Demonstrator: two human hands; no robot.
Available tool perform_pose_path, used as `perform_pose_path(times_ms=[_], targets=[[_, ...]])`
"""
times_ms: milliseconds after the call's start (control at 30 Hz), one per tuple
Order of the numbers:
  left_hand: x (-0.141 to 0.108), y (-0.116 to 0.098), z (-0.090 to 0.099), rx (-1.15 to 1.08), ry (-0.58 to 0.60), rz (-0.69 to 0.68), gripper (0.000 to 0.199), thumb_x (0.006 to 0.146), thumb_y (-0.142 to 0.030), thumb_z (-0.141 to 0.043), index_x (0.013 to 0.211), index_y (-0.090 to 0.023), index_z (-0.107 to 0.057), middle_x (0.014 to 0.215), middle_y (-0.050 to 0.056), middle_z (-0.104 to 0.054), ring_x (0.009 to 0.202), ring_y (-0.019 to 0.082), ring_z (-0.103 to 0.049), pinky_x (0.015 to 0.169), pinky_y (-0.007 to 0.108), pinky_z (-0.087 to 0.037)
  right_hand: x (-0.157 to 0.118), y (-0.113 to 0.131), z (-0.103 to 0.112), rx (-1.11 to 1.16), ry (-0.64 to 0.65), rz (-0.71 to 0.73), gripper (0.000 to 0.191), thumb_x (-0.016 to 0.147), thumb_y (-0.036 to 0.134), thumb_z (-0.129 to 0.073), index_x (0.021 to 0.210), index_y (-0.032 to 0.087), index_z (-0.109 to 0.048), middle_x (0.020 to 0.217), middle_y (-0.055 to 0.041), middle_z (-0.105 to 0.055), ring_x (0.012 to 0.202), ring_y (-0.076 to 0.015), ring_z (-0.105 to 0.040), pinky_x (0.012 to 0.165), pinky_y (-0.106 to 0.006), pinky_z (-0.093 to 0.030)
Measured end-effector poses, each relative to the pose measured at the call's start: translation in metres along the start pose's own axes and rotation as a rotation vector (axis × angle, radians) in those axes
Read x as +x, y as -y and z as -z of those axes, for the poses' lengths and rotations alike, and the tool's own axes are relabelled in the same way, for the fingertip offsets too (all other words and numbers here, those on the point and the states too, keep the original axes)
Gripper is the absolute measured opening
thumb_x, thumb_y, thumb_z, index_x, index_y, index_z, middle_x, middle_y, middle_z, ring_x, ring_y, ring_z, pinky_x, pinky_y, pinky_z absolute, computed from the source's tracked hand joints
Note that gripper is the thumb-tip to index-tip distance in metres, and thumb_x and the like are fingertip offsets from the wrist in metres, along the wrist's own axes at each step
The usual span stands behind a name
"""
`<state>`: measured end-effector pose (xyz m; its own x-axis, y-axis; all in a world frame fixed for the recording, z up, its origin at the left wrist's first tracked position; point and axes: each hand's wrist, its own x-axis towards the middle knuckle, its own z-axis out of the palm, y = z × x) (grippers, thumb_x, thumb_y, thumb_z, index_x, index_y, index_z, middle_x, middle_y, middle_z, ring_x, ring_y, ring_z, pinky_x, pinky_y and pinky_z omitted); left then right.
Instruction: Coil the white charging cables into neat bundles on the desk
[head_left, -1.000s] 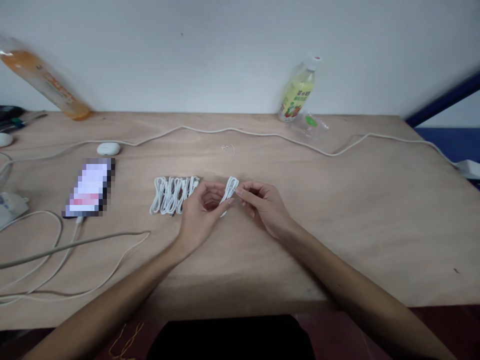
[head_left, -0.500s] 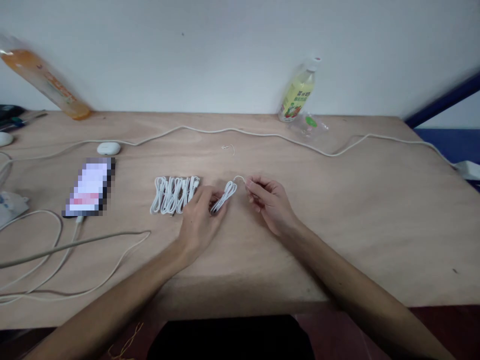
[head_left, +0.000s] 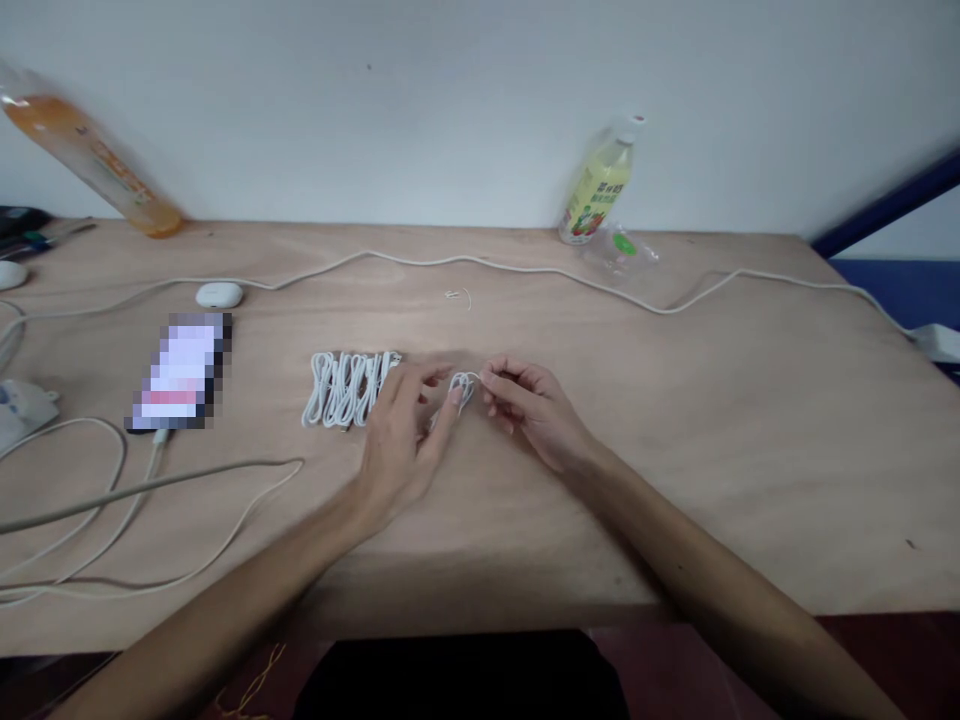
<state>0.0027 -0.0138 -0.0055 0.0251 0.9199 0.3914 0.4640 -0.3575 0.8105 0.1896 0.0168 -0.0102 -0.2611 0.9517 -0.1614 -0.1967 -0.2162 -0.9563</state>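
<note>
A coiled white cable (head_left: 460, 388) stands between my hands above the wooden table. My left hand (head_left: 401, 430) has its thumb laid across the coil, with the fingers on the far side and partly spread. From the coil's top a thin white twist tie (head_left: 472, 375) runs to my right hand (head_left: 536, 405), whose thumb and forefinger pinch its end. Beside my left hand, several more coiled white cables (head_left: 341, 390) lie side by side in a row; my fingers cover the right end of that row.
Small white tie scraps (head_left: 452, 294) lie beyond my hands. A long white cord (head_left: 540, 269) crosses the table. To the left are a phone (head_left: 180, 370) on a charging cable, an earbud case (head_left: 219, 294) and an orange drink bottle (head_left: 97, 160). A yellow-labelled bottle (head_left: 600, 190) stands near the wall.
My left thumb has moved up across the coil and the fingers have loosened. The coil sits slightly lower. My right hand has shifted slightly left, closer to the coil, still pinching the tie.
</note>
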Motion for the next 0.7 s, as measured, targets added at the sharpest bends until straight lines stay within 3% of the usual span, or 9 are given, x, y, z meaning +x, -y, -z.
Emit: perform_pose_path(times_ms=[133,300,500,700], targets=[[0.004,-0.002,0.000,-0.251,0.060,0.160,0.015,0.100,-0.036,-0.072,0.101,-0.024,-0.080,0.100,0.006,-0.083,0.091,0.023,-0.074,0.088,0.036,-0.058,-0.001,0.000,0.000,-0.057,0.066,0.045,0.046,0.081,0.066,-0.087,0.084,0.024,-0.068,0.070,0.0037,-0.060,0.056,-0.0112,-0.046,0.048,-0.025,-0.035],[0.009,0.003,-0.003,-0.489,0.131,0.315,0.023,0.093,-0.042,-0.080,0.084,-0.022,-0.078,0.079,0.002,-0.077,0.073,0.017,-0.066,0.071,0.030,-0.054,-0.004,0.000,-0.003,-0.147,0.077,0.142,0.041,0.090,0.062,-0.082,0.085,0.024,-0.066,0.076,0.0036,-0.059,0.059,-0.0110,-0.044,0.052,-0.027,-0.036],[0.012,0.002,-0.003,-0.518,0.097,0.366,0.027,0.087,-0.047,-0.086,0.080,-0.022,-0.078,0.075,0.001,-0.075,0.068,0.016,-0.062,0.065,0.029,-0.051,-0.008,-0.003,-0.003,-0.383,-0.007,0.340,0.026,0.100,0.050,-0.073,0.092,0.025,-0.070,0.087,-0.0012,-0.069,0.078,-0.0171,-0.060,0.065,-0.030,-0.046],[0.011,0.001,-0.003,-0.503,0.122,0.356,0.025,0.088,-0.045,-0.085,0.079,-0.022,-0.079,0.073,0.002,-0.075,0.068,0.016,-0.063,0.064,0.028,-0.052,-0.008,-0.008,0.000,-0.623,-0.041,0.528,0.017,0.105,0.040,-0.069,0.096,0.026,-0.071,0.091,-0.0030,-0.069,0.075,-0.0173,-0.058,0.067,-0.032,-0.050]])
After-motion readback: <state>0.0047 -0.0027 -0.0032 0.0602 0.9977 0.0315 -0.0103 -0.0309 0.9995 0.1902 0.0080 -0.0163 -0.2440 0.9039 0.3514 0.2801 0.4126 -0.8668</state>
